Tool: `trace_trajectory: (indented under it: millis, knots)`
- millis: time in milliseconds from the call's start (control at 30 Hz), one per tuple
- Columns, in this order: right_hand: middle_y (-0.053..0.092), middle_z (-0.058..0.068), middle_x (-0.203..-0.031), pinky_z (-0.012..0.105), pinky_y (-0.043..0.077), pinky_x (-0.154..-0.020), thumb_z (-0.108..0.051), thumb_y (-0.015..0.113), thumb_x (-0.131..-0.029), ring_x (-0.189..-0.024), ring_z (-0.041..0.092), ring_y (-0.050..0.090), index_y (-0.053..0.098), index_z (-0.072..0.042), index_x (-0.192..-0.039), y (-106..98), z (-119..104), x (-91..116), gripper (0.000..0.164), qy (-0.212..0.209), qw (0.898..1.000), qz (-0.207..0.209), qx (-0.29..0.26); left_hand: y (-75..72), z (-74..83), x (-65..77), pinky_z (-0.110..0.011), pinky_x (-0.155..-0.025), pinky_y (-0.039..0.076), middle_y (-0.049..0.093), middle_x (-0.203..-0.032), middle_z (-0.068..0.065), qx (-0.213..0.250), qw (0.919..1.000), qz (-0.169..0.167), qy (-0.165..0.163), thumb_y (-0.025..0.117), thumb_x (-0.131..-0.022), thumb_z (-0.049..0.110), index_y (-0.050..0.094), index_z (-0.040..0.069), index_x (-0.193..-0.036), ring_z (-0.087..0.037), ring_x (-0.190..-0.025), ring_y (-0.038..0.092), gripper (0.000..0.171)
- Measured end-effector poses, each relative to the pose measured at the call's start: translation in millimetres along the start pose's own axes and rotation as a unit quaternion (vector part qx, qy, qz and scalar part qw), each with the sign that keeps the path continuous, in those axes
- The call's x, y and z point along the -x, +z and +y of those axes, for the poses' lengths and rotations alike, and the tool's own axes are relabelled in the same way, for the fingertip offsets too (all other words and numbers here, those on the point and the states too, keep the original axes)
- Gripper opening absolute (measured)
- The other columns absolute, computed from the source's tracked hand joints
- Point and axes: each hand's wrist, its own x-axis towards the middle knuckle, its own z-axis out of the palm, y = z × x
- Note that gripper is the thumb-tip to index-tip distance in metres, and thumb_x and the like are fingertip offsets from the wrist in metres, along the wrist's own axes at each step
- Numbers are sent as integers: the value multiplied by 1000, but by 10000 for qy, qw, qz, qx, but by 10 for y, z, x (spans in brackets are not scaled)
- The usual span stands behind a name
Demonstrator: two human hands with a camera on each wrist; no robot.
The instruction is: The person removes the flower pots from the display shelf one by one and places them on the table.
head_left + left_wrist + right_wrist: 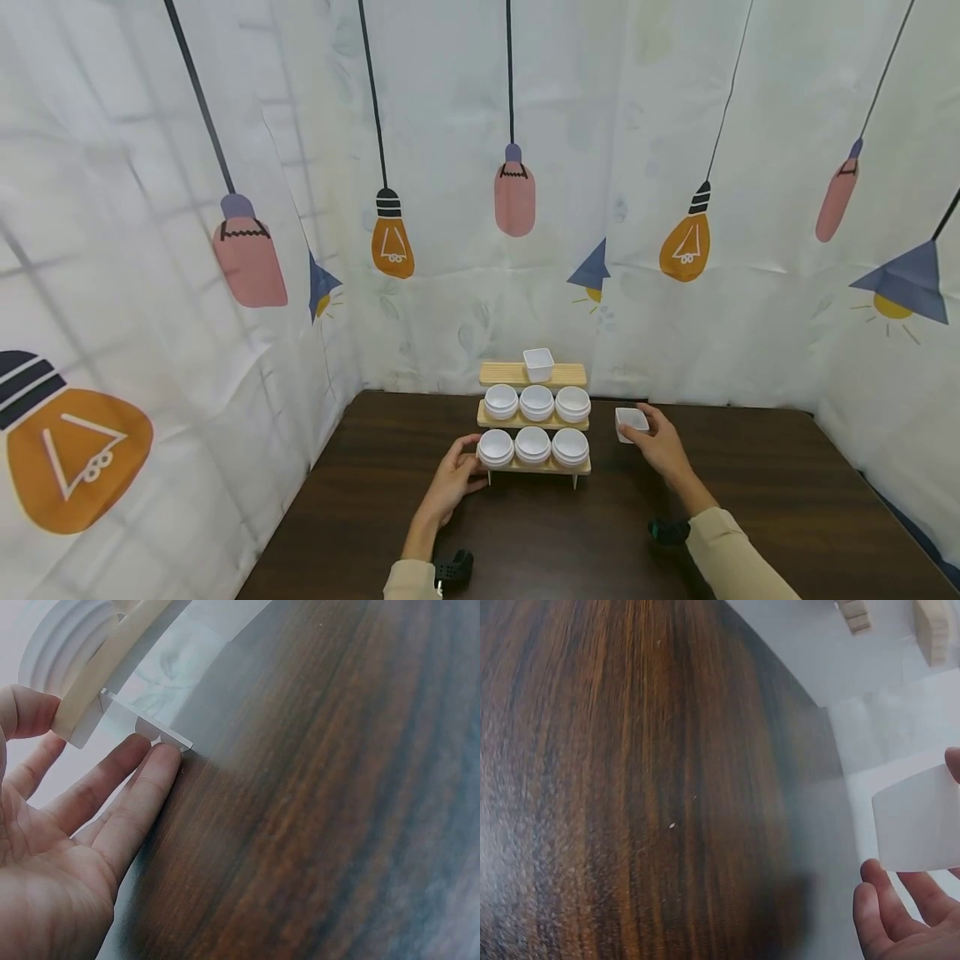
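Note:
A three-tier display stand with wooden shelves (pixel 501 374) and clear legs stands on the dark table. My left hand (pixel 447 482) grips the left end of its lowest shelf (pixel 82 701). In the left wrist view, the fingers touch the clear leg (pixel 161 727). Right of the stand, my right hand (pixel 662 448) holds a small white square cup (pixel 632 419) between thumb and fingers, above the table. The right wrist view shows only part of this cup (pixel 919 821). A similar square cup (pixel 538 364) sits on the top shelf.
Round white cups (pixel 536 402) stand in rows of three on the middle and lowest shelves. The brown wooden table (pixel 555 542) extends on both sides of the stand. A white curtain (pixel 442 325) printed with lamps hangs behind and beside the table.

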Motion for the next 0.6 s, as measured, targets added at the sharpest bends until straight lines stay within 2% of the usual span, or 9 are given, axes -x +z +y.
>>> trace_trajectory:
  millis: [233, 600]
  knots:
    - [51, 35, -142, 24, 50, -75, -29, 70, -97, -109, 33, 64, 34, 1, -155, 1, 55, -19, 75, -3, 9999, 149, 33, -2, -8, 0, -53, -98, 57, 68, -117, -10, 52, 10000, -28, 47, 44, -108, 11, 41, 7, -149, -21, -110, 67, 41]
    - [47, 35, -146, 24, 51, -77, -35, 70, -97, -116, 38, 61, 30, -1, -158, -35, 158, -82, 80, 120, 9999, 34, 94, 5, -11, 7, -53, -97, 57, 68, -117, -11, 36, 10000, -19, 47, 45, -107, 10, 41, 8, -148, -21, -109, 68, 42]
